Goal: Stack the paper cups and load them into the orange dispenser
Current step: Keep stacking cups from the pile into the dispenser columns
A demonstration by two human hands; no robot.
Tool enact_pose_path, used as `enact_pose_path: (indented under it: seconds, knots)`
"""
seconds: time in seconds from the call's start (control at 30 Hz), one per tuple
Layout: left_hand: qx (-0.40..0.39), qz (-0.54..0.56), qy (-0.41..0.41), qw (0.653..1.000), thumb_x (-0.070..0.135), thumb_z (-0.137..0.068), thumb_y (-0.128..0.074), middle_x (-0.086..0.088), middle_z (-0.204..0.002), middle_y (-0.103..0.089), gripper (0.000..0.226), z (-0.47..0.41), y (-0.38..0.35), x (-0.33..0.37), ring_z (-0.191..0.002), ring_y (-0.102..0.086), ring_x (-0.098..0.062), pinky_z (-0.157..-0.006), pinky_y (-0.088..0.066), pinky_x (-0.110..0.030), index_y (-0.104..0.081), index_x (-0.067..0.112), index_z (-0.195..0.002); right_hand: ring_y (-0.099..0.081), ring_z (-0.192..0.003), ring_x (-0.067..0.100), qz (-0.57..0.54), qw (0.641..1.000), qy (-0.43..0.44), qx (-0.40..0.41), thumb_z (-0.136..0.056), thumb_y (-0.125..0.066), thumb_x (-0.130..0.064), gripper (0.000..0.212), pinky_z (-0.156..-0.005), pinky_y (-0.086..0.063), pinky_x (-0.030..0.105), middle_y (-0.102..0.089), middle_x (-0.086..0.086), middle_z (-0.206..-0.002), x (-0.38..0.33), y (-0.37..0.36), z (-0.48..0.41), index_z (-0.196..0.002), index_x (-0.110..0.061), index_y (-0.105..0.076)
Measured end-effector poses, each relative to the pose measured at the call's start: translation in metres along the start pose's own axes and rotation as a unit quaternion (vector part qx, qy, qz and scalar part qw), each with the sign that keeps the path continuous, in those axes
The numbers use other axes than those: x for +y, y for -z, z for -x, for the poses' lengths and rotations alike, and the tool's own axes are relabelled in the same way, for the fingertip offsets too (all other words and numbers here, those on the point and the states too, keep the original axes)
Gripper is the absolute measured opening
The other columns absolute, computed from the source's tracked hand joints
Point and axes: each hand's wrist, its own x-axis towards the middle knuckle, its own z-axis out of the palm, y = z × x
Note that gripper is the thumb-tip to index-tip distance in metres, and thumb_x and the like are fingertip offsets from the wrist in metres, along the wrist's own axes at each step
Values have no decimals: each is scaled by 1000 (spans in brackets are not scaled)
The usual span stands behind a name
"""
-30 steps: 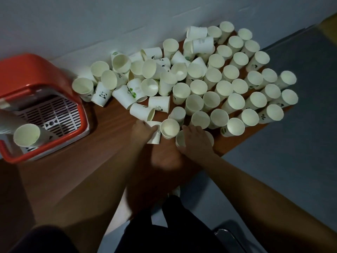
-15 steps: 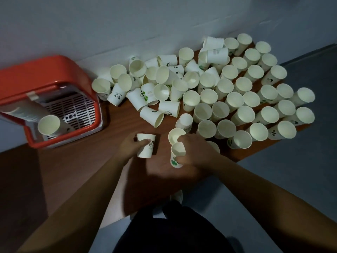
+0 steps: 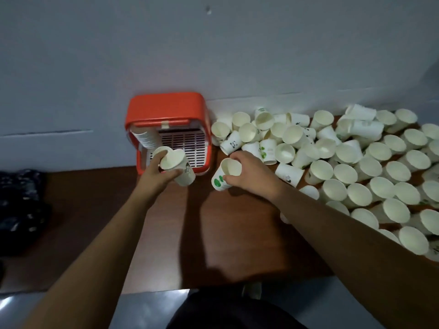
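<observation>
Cup [image 3: 175, 163] in your left grip [image 3: 159, 174], fingers curled round it, sits just in front of the dispenser [image 3: 166, 108], probably to join the stack [image 3: 145, 138] inside. Your right grip [image 3: 249, 176] clasps a second cup [image 3: 222, 178] right of the dispenser, mouth up for nesting.

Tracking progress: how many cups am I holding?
2: one cup in the left hand by the orange dispenser, a green-printed cup in the right hand; nested ones may be hidden.

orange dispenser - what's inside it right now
Inside the orange plastic dispenser lie a sideways stack of nested white paper cups on its left and a white slotted grille. The left hand and its paper cup cover the lower left corner.
</observation>
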Motion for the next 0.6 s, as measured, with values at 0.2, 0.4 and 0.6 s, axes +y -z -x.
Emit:
enact_pose_path:
  seconds: [0.2,0.4,0.6]
  knots:
    - [96,-27,-69,993,20,-75,-77,-7,-128,-56,67,-17,68,4,-113,-56,-19,-82,-48,-20,-49,12,-135,-50,-119,16,-11,998,32,53,-74,-75,-41,67,-98,-40,28,-53,1,-130,-54,-33,-42,-131,-17,-51]
    - [79,-84,-105,988,10,-79,-82,4,-124,-53,66,-59,78,-15,-104,-55,-4,-75,-42,-2,-47,15,-135,-47,-116,15,-2,996,18,87,-78,-75,-36,63,-93,-32,20,-50,5,-126,-75,-58,-66,-131,-15,-49]
    - [8,-187,-162,969,29,-76,-85,4,-126,-57,67,-94,66,-44,-110,-54,-13,-90,-46,-32,-52,17,-133,-51,-108,15,-6,985,21,173,-73,-81,-23,63,-92,-22,-4,-53,12,-122,-76,-81,-74,-127,-3,-54]
